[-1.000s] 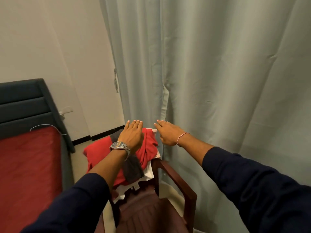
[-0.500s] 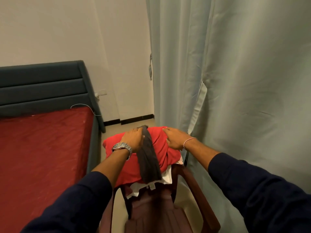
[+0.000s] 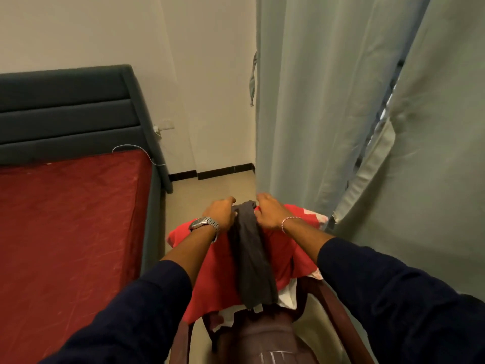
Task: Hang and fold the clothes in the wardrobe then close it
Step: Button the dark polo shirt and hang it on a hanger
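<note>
The dark grey garment (image 3: 252, 261) lies draped over the pile of clothes on the chair back (image 3: 265, 334), on top of the red garment (image 3: 210, 279). Its long axis runs from the far edge of the pile toward the person, and its near end hangs over the near edge, above the chair seat. Both hands meet at the far end of the garment. The left hand (image 3: 220, 214) is on its left side and the right hand (image 3: 270, 214) on its right side, each equally near. Both hands are palm down with fingers curled; each appears to grasp the bunched far end, though the fingertips are hidden behind the knuckles. Both forearms extend forward and converge over the pile. The coming move is judged to be a lift of the garment off the pile. The grey fabric wardrobe cover (image 3: 328, 101) hangs to the right of the chair, with a gap at its opening.
</note>
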